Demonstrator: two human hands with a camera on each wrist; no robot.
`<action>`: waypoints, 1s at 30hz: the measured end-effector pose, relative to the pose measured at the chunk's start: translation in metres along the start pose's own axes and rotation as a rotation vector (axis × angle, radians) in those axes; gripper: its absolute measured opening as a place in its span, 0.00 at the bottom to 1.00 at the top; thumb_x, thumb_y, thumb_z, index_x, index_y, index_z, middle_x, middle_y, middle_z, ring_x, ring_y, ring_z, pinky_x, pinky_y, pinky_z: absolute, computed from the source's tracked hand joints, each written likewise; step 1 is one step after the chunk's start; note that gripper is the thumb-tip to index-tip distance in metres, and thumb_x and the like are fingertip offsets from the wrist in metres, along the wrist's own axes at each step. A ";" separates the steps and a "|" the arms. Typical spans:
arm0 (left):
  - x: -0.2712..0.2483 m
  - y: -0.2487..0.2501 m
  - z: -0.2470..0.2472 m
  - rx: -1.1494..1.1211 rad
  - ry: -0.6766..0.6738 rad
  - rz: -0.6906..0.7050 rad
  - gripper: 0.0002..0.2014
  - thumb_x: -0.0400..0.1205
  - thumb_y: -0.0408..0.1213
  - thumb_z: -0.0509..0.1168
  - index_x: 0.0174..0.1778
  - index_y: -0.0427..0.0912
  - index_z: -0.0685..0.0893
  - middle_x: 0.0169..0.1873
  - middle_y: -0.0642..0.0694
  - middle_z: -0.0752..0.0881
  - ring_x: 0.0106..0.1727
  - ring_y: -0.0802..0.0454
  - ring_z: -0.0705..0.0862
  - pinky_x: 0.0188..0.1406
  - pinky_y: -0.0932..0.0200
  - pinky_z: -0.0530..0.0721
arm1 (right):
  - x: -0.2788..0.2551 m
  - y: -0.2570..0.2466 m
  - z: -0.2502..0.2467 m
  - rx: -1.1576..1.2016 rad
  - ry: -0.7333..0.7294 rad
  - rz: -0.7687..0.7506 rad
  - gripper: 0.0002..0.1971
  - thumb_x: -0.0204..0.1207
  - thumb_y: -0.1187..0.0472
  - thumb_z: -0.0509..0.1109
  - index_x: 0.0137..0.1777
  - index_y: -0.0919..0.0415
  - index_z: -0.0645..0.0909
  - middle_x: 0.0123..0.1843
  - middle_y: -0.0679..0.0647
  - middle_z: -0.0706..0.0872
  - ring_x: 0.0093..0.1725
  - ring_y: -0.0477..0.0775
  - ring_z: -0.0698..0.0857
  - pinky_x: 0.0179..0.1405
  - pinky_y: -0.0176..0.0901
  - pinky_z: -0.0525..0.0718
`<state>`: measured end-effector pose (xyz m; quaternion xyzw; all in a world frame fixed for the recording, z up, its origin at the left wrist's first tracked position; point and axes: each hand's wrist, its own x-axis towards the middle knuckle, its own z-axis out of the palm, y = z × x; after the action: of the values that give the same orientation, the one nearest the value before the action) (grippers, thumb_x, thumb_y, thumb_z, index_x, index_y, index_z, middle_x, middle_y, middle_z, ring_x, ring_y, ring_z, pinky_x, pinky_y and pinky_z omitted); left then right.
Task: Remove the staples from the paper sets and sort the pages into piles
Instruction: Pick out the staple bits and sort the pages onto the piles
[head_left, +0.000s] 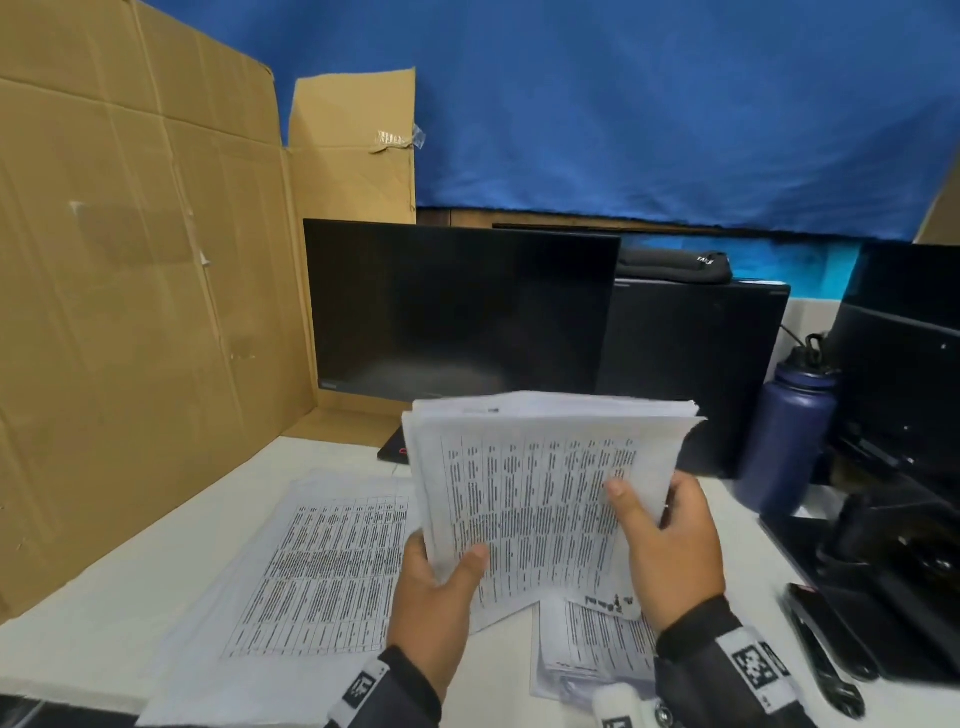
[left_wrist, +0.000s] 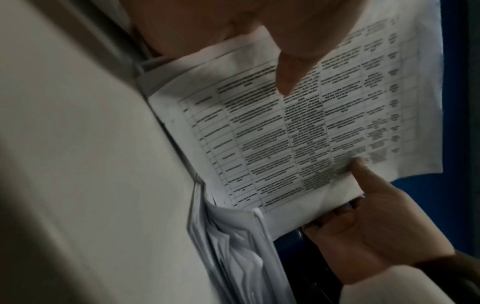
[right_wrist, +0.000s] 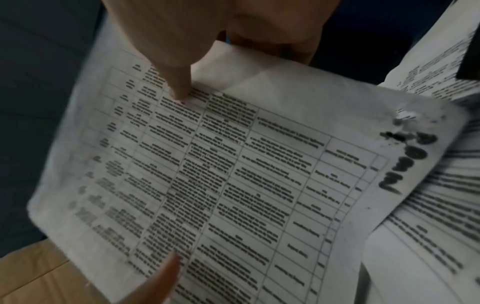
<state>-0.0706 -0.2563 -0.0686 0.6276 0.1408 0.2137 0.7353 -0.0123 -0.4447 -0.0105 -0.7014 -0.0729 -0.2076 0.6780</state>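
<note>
Two hands raised at centre: left hand (head_left: 436, 597) pinching paper set (head_left: 540, 493) at seven o'clock, right hand (head_left: 670, 551) gripping four o'clock edge. Below: pile (head_left: 311, 561) at eight o'clock, smaller pile (head_left: 597, 644) at five. Risk: loose sheets slipping, mixing piles.

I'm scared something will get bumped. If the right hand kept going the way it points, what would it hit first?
Probably the black monitor. The right hand grips the paper set and points up and away toward it, though depth is hard to judge.
</note>
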 end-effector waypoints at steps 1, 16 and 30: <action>-0.001 0.005 -0.001 -0.018 -0.021 0.038 0.15 0.83 0.43 0.73 0.63 0.61 0.81 0.54 0.57 0.93 0.61 0.51 0.90 0.67 0.42 0.85 | 0.000 0.000 -0.001 -0.001 0.000 -0.004 0.09 0.76 0.52 0.77 0.52 0.47 0.81 0.48 0.46 0.92 0.47 0.46 0.91 0.47 0.50 0.88; 0.000 0.038 -0.001 0.035 0.009 0.093 0.05 0.88 0.50 0.65 0.57 0.65 0.81 0.52 0.59 0.91 0.61 0.54 0.88 0.61 0.49 0.84 | -0.008 -0.014 -0.001 -0.012 -0.076 0.016 0.13 0.80 0.70 0.68 0.45 0.50 0.87 0.41 0.40 0.92 0.47 0.41 0.89 0.38 0.35 0.82; -0.003 0.038 -0.002 0.295 -0.005 0.079 0.09 0.90 0.41 0.59 0.58 0.50 0.84 0.53 0.45 0.90 0.54 0.44 0.88 0.58 0.47 0.87 | 0.000 -0.018 0.005 -0.074 -0.155 0.002 0.15 0.83 0.71 0.58 0.56 0.52 0.81 0.52 0.39 0.88 0.50 0.32 0.85 0.42 0.30 0.79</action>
<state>-0.0796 -0.2519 -0.0322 0.7344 0.1442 0.2180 0.6264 -0.0183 -0.4390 0.0060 -0.7400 -0.1169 -0.1546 0.6441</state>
